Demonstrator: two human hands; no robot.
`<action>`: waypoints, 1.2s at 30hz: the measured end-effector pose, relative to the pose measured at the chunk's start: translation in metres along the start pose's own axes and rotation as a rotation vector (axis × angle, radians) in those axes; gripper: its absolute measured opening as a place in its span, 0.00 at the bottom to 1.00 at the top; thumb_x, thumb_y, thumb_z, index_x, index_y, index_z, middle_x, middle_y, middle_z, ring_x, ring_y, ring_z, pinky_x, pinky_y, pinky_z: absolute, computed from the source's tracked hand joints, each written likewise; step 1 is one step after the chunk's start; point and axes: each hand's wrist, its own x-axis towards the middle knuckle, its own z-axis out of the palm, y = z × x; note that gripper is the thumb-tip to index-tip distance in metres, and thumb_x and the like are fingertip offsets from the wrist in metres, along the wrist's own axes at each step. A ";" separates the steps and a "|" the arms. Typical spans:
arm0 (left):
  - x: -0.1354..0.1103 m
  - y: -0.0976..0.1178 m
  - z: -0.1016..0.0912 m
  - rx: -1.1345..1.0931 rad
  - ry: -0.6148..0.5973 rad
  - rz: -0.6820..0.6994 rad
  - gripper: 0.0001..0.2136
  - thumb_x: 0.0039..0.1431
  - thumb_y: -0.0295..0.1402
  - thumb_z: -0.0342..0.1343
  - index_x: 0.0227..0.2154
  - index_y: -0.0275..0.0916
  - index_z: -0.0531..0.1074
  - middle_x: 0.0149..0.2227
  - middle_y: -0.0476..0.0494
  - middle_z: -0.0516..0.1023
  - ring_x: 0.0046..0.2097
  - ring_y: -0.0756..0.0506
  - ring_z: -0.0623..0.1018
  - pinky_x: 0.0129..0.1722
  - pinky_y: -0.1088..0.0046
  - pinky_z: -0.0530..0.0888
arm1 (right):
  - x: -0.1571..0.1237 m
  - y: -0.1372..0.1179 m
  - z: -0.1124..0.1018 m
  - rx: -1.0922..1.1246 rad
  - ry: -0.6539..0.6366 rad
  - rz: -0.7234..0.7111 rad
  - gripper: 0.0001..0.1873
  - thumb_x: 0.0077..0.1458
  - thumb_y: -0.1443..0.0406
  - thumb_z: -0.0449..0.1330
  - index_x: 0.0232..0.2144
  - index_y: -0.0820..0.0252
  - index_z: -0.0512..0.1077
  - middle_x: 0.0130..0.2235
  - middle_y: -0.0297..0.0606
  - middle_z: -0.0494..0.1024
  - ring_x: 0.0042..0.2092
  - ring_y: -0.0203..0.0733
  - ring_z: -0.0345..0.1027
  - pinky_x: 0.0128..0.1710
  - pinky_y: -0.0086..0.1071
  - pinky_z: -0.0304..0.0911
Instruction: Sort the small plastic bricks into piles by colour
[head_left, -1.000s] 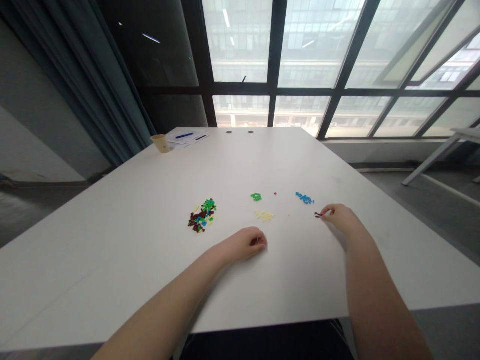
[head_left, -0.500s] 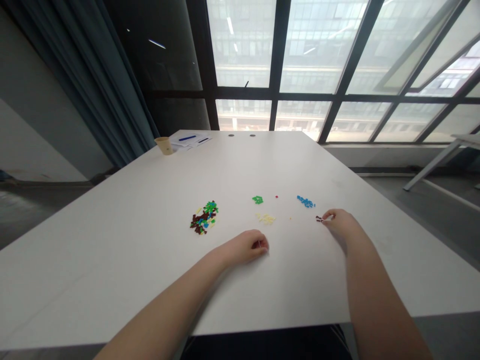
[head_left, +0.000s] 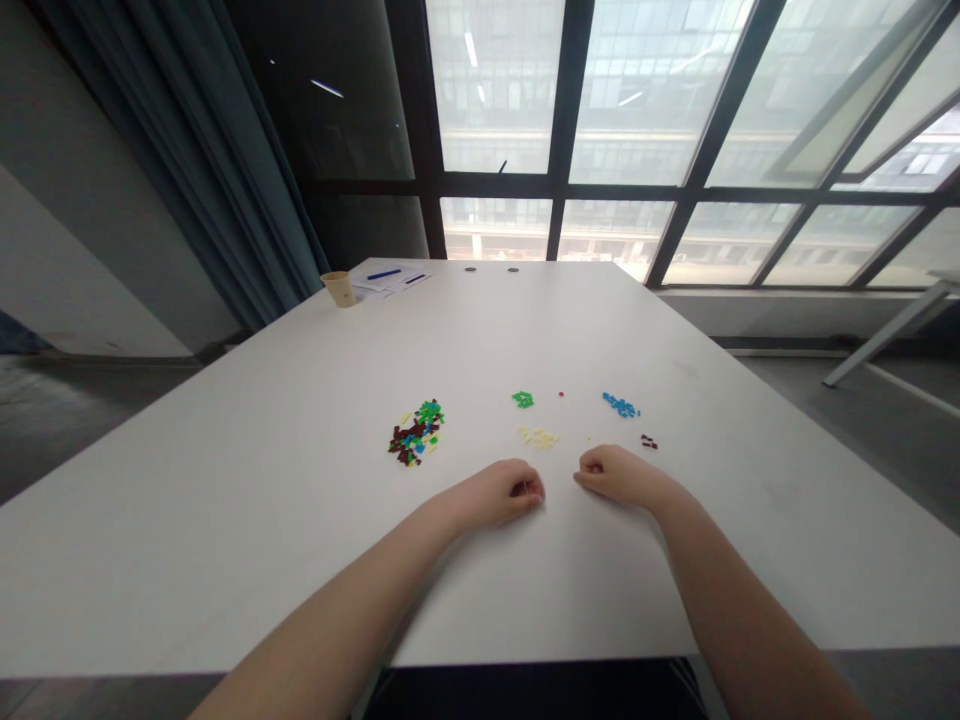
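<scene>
1. Head view, change: my right hand [head_left: 619, 475] has withdrawn from the dark brown pieces [head_left: 649, 445] toward my left hand [head_left: 499, 492]; the hands are near, not touching.
2. Head view, meaning: the brown pieces lie released on the surface [head_left: 300, 560]; I judge that placement complete.
3. Head view, hand state: both are curled, fingertips narrowly spaced; I cannot tell whether either grips a piece.
4. Head view, locations: mixed pile [head_left: 409, 437] at left; green pieces [head_left: 523, 399] beyond pale yellow pieces [head_left: 539, 438]; red piece [head_left: 561, 394] between green and blue pieces [head_left: 621, 405].
</scene>
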 end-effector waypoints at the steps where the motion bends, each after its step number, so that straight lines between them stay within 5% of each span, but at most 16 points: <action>1: 0.000 0.000 0.000 0.001 0.001 0.000 0.10 0.52 0.35 0.48 0.32 0.37 0.72 0.30 0.46 0.72 0.30 0.50 0.68 0.30 0.76 0.64 | 0.000 -0.001 0.002 -0.013 0.000 0.008 0.16 0.46 0.61 0.51 0.14 0.60 0.53 0.17 0.28 0.53 0.22 0.30 0.44 0.22 0.28 0.40; 8: 0.007 -0.010 -0.001 -0.063 0.105 -0.055 0.10 0.53 0.32 0.45 0.32 0.37 0.71 0.29 0.47 0.74 0.30 0.50 0.70 0.31 0.76 0.65 | 0.000 0.000 0.001 -0.005 0.003 0.025 0.16 0.46 0.60 0.51 0.14 0.60 0.52 0.18 0.28 0.54 0.23 0.30 0.44 0.23 0.28 0.39; 11: 0.007 -0.030 -0.021 0.052 0.394 -0.161 0.10 0.54 0.33 0.45 0.32 0.38 0.72 0.31 0.46 0.75 0.32 0.48 0.71 0.35 0.73 0.66 | -0.001 -0.001 0.001 0.010 -0.001 0.029 0.16 0.47 0.60 0.50 0.14 0.60 0.51 0.18 0.28 0.53 0.22 0.30 0.44 0.22 0.28 0.39; 15: -0.008 -0.067 -0.060 0.344 0.829 -0.466 0.11 0.54 0.30 0.45 0.34 0.40 0.72 0.39 0.41 0.75 0.41 0.42 0.72 0.41 0.66 0.65 | -0.002 -0.001 0.000 0.014 0.005 0.015 0.16 0.48 0.59 0.49 0.15 0.60 0.50 0.19 0.29 0.52 0.23 0.31 0.45 0.23 0.29 0.40; 17: -0.018 -0.082 -0.073 0.454 0.919 -0.595 0.11 0.55 0.29 0.45 0.34 0.41 0.73 0.42 0.39 0.73 0.45 0.39 0.70 0.39 0.63 0.65 | -0.001 0.001 0.001 0.017 0.006 0.008 0.17 0.48 0.59 0.49 0.15 0.60 0.50 0.19 0.29 0.52 0.23 0.31 0.45 0.23 0.29 0.40; 25: -0.016 -0.092 -0.070 0.487 0.763 -0.672 0.09 0.52 0.37 0.50 0.31 0.43 0.75 0.40 0.38 0.72 0.43 0.36 0.70 0.35 0.61 0.65 | 0.001 0.004 0.002 0.024 0.010 0.004 0.18 0.48 0.57 0.49 0.15 0.60 0.50 0.19 0.29 0.52 0.22 0.31 0.45 0.23 0.29 0.40; 36: -0.010 -0.096 -0.066 0.475 0.715 -0.711 0.10 0.52 0.36 0.50 0.30 0.43 0.76 0.40 0.41 0.73 0.42 0.40 0.71 0.35 0.67 0.65 | -0.001 -0.001 0.000 0.008 0.008 0.003 0.18 0.49 0.57 0.48 0.15 0.60 0.50 0.18 0.29 0.51 0.22 0.31 0.44 0.23 0.29 0.39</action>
